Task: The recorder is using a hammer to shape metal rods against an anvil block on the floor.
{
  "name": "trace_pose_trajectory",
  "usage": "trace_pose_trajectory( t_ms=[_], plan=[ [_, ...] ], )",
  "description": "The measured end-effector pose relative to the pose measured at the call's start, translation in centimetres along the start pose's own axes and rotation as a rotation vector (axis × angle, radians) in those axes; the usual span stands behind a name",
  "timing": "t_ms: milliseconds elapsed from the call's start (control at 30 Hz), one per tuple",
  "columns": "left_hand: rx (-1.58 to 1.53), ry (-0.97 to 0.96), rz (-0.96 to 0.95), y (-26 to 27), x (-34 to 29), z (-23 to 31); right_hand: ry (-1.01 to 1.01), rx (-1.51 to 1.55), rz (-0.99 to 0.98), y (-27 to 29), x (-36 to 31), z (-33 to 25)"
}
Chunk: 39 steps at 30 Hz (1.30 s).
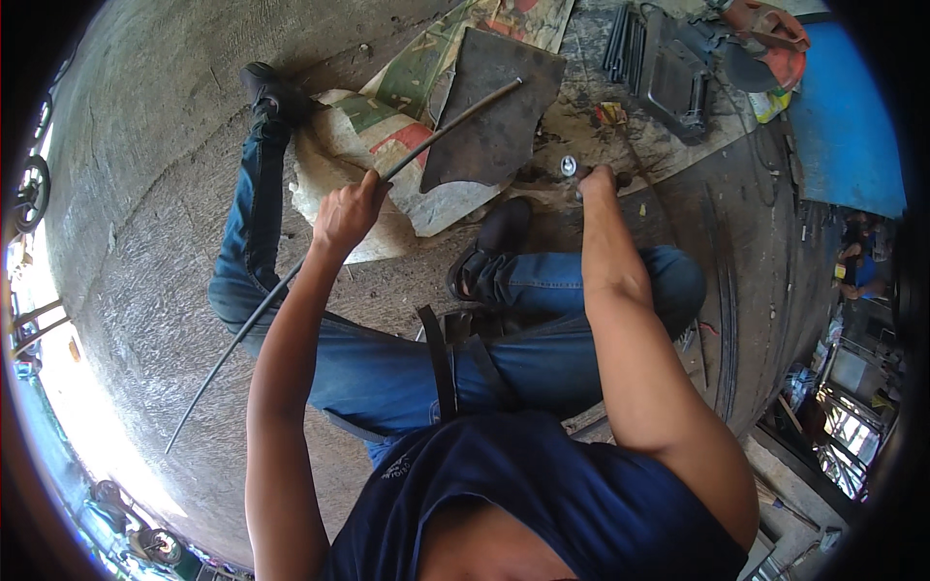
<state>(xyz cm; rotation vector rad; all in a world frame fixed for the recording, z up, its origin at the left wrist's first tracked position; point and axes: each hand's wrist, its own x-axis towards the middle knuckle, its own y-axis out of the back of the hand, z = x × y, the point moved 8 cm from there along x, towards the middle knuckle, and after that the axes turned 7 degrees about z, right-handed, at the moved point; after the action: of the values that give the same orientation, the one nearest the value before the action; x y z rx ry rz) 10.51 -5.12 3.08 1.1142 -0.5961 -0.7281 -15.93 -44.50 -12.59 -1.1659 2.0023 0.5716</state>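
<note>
Currently: left hand grips long rod laid across dark steel plate; right hand closed beside plate, contents unclear; nothing visibly joined yet.

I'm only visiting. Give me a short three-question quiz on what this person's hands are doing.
1. True or false: the left hand grips a long thin rod.
2. The rod's far end lies on: A) a dark metal plate, B) a blue board, C) a shoe?
3. What does the right hand reach, down on the floor?

Key: 1 true. 2 A. 3 A small shiny round part; its grip is unclear.
</note>
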Motion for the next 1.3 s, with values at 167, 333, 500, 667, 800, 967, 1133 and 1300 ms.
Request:
trace_pose_trajectory(
  t_ms=[167,333,500,667,800,967,1133,1300],
  plan=[
    [-0.111,-0.144,0.109,-0.1,3.1,5.1,0.120,-0.107,-0.421,-4.5,2.8,-15.0],
    [-0.065,-0.145,0.165,0.0,0.4,0.3,0.209,-0.258,-0.740,-8.8,-17.7,-11.4],
    [-0.043,-0.167,0.192,-0.6,0.5,0.0,0.495,-0.471,-0.802,-7.6,-29.2,-12.5],
    [-0.098,-0.084,0.083,-0.8,0.7,0.1,0.643,-0.683,-0.870,-6.7,-31.8,-9.5],
    [-0.104,-0.070,0.081,-0.1,0.5,0.0,0.745,-0.893,-0.833,-6.1,-30.6,-6.6],
    [-0.099,-0.095,0.111,-0.2,0.3,0.4,0.622,-0.825,-0.882,-7.1,-27.4,-3.5],
    [-0.124,-0.131,0.139,0.1,0.7,0.6,0.694,-0.866,-0.946,-9.3,-26.3,-2.0],
    [-0.162,-0.111,0.051,-0.3,1.1,0.6,0.738,-1.021,-0.917,-10.1,-25.1,-1.8]
  ],
)
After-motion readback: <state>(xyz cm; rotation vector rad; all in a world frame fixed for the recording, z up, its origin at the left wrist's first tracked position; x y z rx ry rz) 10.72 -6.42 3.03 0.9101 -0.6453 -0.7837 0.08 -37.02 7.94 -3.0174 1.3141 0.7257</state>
